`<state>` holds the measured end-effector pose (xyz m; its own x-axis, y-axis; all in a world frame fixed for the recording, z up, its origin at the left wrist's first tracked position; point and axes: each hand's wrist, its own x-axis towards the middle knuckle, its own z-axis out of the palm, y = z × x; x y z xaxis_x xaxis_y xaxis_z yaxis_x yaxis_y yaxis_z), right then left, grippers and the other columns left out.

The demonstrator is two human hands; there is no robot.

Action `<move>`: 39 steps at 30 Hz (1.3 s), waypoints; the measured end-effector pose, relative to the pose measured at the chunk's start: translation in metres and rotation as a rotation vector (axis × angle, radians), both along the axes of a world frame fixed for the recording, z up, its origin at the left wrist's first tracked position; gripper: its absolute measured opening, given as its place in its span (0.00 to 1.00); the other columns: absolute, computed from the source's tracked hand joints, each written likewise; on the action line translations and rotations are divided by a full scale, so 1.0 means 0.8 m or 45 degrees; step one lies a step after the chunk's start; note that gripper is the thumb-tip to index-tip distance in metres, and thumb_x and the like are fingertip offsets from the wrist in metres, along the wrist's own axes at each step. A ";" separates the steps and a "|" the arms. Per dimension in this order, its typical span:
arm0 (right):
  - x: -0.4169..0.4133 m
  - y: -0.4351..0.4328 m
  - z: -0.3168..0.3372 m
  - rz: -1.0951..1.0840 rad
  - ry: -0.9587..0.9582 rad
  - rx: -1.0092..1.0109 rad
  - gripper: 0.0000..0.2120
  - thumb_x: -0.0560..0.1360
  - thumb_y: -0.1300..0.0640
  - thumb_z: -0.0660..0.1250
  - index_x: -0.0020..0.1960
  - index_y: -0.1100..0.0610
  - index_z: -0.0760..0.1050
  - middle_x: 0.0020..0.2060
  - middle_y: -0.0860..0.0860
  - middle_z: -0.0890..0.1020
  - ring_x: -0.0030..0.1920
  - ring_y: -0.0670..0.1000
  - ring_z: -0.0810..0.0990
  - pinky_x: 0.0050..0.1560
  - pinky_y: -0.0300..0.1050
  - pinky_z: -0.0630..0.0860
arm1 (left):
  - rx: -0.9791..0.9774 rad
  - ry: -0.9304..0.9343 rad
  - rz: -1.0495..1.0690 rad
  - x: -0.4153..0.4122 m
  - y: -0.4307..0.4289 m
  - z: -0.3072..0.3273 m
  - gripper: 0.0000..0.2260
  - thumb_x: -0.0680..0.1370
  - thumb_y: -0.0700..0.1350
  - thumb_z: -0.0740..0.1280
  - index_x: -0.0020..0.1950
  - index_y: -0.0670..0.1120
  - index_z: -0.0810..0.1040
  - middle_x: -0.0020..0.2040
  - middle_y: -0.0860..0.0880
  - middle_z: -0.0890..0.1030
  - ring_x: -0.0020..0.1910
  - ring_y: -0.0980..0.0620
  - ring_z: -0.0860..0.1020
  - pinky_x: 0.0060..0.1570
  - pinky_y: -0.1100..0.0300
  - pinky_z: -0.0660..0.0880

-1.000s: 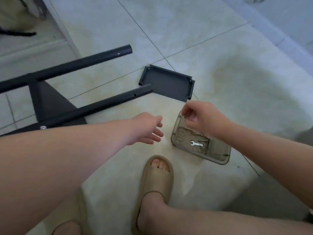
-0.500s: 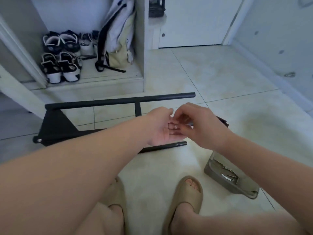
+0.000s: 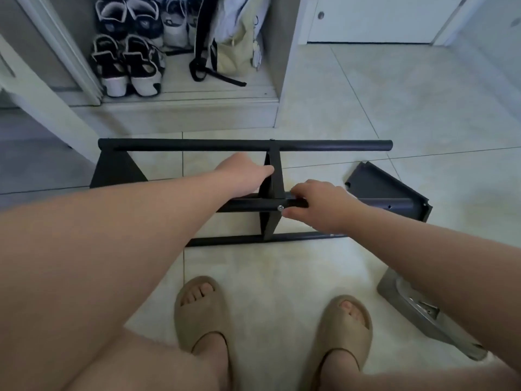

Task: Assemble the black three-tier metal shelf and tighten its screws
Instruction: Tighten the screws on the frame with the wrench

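Right grip (image 3: pixel 315 206) now round shelf pole (image 3: pixel 248 206)

Thick-soled beige open-toed slides (image 3: pixel 203 320) are worn on both feet; forearms, left hand (image 3: pixel 243 174), right hand (image 3: pixel 317 203) and legs are seen bare.

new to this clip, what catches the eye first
The black shelf frame lies on its side across the tiled floor mid-picture, with both hands at its middle tier. The right hand grips a tube beside a silver screw; the left hand reaches against the tier. Below stand beige slippers.
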<state>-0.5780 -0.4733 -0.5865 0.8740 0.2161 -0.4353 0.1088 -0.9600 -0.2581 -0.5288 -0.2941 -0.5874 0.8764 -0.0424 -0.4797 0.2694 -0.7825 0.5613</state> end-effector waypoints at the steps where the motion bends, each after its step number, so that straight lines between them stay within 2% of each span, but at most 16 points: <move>1: 0.004 0.002 -0.008 0.022 0.006 -0.028 0.20 0.79 0.36 0.62 0.61 0.50 0.76 0.50 0.48 0.76 0.52 0.53 0.74 0.54 0.49 0.67 | -0.006 0.021 -0.038 0.004 0.002 -0.011 0.22 0.78 0.60 0.62 0.54 0.43 0.84 0.40 0.48 0.79 0.42 0.47 0.78 0.43 0.57 0.72; 3: 0.011 0.002 -0.020 0.018 0.005 -0.019 0.21 0.80 0.36 0.62 0.61 0.51 0.78 0.48 0.48 0.79 0.50 0.53 0.75 0.51 0.49 0.70 | -0.045 0.055 -0.103 0.012 0.002 -0.032 0.23 0.78 0.61 0.62 0.54 0.44 0.84 0.44 0.48 0.79 0.46 0.46 0.78 0.50 0.55 0.73; 4: 0.014 0.000 -0.025 0.012 -0.006 0.001 0.21 0.80 0.37 0.62 0.60 0.51 0.79 0.45 0.48 0.80 0.48 0.53 0.77 0.48 0.49 0.71 | -0.070 0.070 -0.126 0.016 0.000 -0.040 0.23 0.78 0.62 0.63 0.53 0.45 0.85 0.44 0.49 0.79 0.45 0.47 0.77 0.49 0.55 0.72; 7: 0.018 -0.007 -0.034 -0.016 -0.008 0.096 0.17 0.78 0.36 0.64 0.52 0.49 0.79 0.37 0.46 0.78 0.42 0.51 0.77 0.37 0.46 0.69 | -0.127 0.075 -0.189 0.022 -0.006 -0.055 0.20 0.77 0.62 0.65 0.43 0.46 0.85 0.33 0.52 0.75 0.35 0.50 0.73 0.37 0.57 0.67; 8: 0.019 -0.008 -0.036 -0.029 0.000 0.125 0.15 0.78 0.36 0.64 0.49 0.47 0.77 0.36 0.45 0.77 0.40 0.49 0.76 0.36 0.45 0.68 | -0.130 0.073 -0.199 0.023 -0.008 -0.059 0.20 0.77 0.61 0.65 0.39 0.47 0.83 0.29 0.53 0.72 0.34 0.50 0.72 0.36 0.56 0.66; 12: 0.016 -0.007 -0.038 -0.009 -0.011 0.123 0.15 0.79 0.36 0.63 0.46 0.48 0.75 0.34 0.45 0.76 0.38 0.47 0.74 0.39 0.47 0.69 | -0.149 0.117 -0.177 0.023 -0.011 -0.059 0.23 0.78 0.59 0.66 0.26 0.49 0.75 0.19 0.58 0.69 0.30 0.49 0.68 0.34 0.56 0.62; 16: -0.001 -0.014 -0.034 0.059 -0.021 0.061 0.17 0.80 0.37 0.62 0.38 0.44 0.66 0.33 0.44 0.75 0.36 0.42 0.70 0.42 0.48 0.64 | -0.167 0.136 -0.200 0.007 -0.021 -0.053 0.21 0.79 0.57 0.65 0.29 0.48 0.77 0.17 0.58 0.68 0.30 0.50 0.68 0.33 0.56 0.62; 20: -0.032 -0.028 -0.032 0.077 0.035 0.051 0.18 0.79 0.36 0.63 0.37 0.45 0.64 0.34 0.46 0.76 0.38 0.51 0.74 0.39 0.49 0.67 | -0.172 0.188 -0.281 -0.021 -0.036 -0.051 0.21 0.80 0.56 0.65 0.29 0.48 0.76 0.17 0.58 0.68 0.30 0.51 0.68 0.34 0.56 0.61; 23: -0.052 -0.040 -0.029 0.090 0.089 0.049 0.18 0.78 0.36 0.63 0.37 0.46 0.66 0.34 0.47 0.77 0.39 0.52 0.76 0.37 0.49 0.67 | -0.168 0.242 -0.336 -0.040 -0.048 -0.047 0.21 0.80 0.54 0.64 0.29 0.48 0.74 0.17 0.58 0.66 0.27 0.52 0.66 0.32 0.57 0.60; 26: -0.071 -0.053 -0.026 0.085 0.125 0.052 0.18 0.77 0.36 0.64 0.40 0.48 0.68 0.35 0.47 0.77 0.39 0.51 0.76 0.37 0.48 0.68 | -0.200 0.348 -0.405 -0.054 -0.058 -0.044 0.18 0.81 0.53 0.63 0.42 0.42 0.82 0.25 0.51 0.70 0.29 0.48 0.66 0.36 0.58 0.62; 29: -0.085 -0.065 -0.028 0.031 0.176 0.070 0.19 0.75 0.34 0.67 0.51 0.48 0.68 0.41 0.46 0.79 0.45 0.52 0.78 0.44 0.50 0.75 | -0.230 0.431 -0.472 -0.063 -0.067 -0.043 0.17 0.82 0.50 0.62 0.50 0.37 0.83 0.30 0.48 0.68 0.30 0.48 0.65 0.34 0.58 0.62; 32: -0.090 -0.076 -0.031 0.024 0.057 0.114 0.31 0.68 0.31 0.71 0.59 0.48 0.64 0.48 0.43 0.76 0.50 0.51 0.76 0.47 0.49 0.73 | -0.256 0.503 -0.509 -0.066 -0.072 -0.046 0.16 0.82 0.49 0.62 0.52 0.36 0.82 0.29 0.49 0.65 0.28 0.50 0.63 0.31 0.59 0.59; 34: -0.088 -0.082 -0.035 0.106 -0.196 0.115 0.45 0.63 0.27 0.70 0.70 0.50 0.63 0.59 0.45 0.72 0.61 0.54 0.73 0.58 0.50 0.70 | -0.273 0.561 -0.517 -0.062 -0.072 -0.048 0.16 0.82 0.49 0.63 0.51 0.37 0.82 0.28 0.50 0.64 0.27 0.51 0.61 0.30 0.59 0.57; 35: -0.086 -0.085 -0.037 0.142 -0.280 0.088 0.53 0.61 0.24 0.69 0.76 0.51 0.59 0.67 0.48 0.69 0.68 0.56 0.68 0.66 0.53 0.66 | -0.281 0.599 -0.521 -0.059 -0.072 -0.049 0.16 0.82 0.50 0.63 0.51 0.38 0.82 0.27 0.51 0.64 0.26 0.51 0.61 0.30 0.60 0.57; 37: -0.082 -0.088 -0.039 0.193 -0.333 0.020 0.62 0.59 0.18 0.63 0.82 0.48 0.46 0.80 0.51 0.54 0.80 0.56 0.52 0.76 0.58 0.52 | -0.313 0.710 -0.528 -0.052 -0.069 -0.049 0.15 0.82 0.51 0.64 0.53 0.39 0.81 0.26 0.53 0.62 0.26 0.53 0.61 0.30 0.60 0.57; 39: -0.074 -0.090 -0.045 0.264 -0.316 -0.045 0.63 0.59 0.15 0.58 0.82 0.45 0.36 0.82 0.50 0.39 0.82 0.56 0.38 0.77 0.63 0.40 | -0.351 0.849 -0.527 -0.044 -0.067 -0.052 0.15 0.82 0.51 0.63 0.56 0.40 0.81 0.27 0.53 0.60 0.26 0.53 0.62 0.31 0.61 0.58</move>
